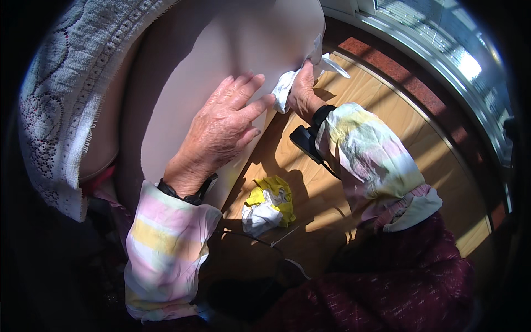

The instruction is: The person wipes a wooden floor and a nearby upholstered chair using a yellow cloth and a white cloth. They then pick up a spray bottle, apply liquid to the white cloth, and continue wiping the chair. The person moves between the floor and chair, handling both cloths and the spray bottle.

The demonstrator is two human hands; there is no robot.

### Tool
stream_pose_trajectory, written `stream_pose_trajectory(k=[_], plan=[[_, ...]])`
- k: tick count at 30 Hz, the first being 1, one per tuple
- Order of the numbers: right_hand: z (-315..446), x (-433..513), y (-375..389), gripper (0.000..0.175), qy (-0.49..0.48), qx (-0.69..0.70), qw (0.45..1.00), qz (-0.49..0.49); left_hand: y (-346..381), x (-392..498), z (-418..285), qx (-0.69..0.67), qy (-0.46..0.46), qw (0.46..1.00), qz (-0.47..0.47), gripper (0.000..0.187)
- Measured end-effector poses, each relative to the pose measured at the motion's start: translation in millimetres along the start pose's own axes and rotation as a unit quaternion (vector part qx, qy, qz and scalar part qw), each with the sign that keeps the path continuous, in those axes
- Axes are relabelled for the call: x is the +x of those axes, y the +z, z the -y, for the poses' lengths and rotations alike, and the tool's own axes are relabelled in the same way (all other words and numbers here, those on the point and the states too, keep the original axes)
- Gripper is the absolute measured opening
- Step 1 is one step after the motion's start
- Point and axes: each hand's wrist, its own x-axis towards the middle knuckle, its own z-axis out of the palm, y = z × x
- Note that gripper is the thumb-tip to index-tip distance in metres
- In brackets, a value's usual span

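Note:
My right hand [303,92] grips a white cloth [283,89] against the edge of a large, smooth, pale surface [182,103], perhaps the side of a sofa; part of the cloth sticks out beyond the thumb. My left hand [222,122] is spread over that same pale surface, fingers apart, holding nothing; whether it touches the surface I cannot tell. Its index fingertip is close to the cloth. Both forearms wear pastel striped sleeve covers, with black straps at the wrists. Below and between my hands, a crumpled yellow and white cloth [269,203] lies on the wood floor.
A white textured cover with lace [70,95] drapes over the pale furniture at the left. Wood-look flooring [373,99] reaches to a red stone strip [398,79] beneath a glazed door or window [460,54] at the right. A thin dark cord [249,237] runs near the yellow cloth.

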Motion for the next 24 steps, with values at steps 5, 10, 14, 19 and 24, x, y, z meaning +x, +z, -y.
stream_pose_trajectory(k=[5,10,14,19,24], plan=[[-43,-15,12,0.075,0.038,-0.186,0.971,-0.147,48,-67,-1,-0.259,-0.188,0.942,0.101,0.027],[-73,-46,30,0.067,0.170,-0.137,0.974,-0.066,93,-123,44,-0.385,-0.187,0.880,0.206,0.028],[-33,-68,51,0.073,0.149,-0.154,0.977,-0.024,127,-156,37,-0.426,-0.213,0.863,0.166,0.039],[14,-69,98,0.064,-0.109,-0.202,0.973,0.003,147,-175,18,-0.474,-0.256,0.841,0.052,0.039],[-13,-109,103,0.060,-0.497,-0.506,0.688,0.157,131,-161,16,-0.469,-0.290,0.833,0.038,0.038]])
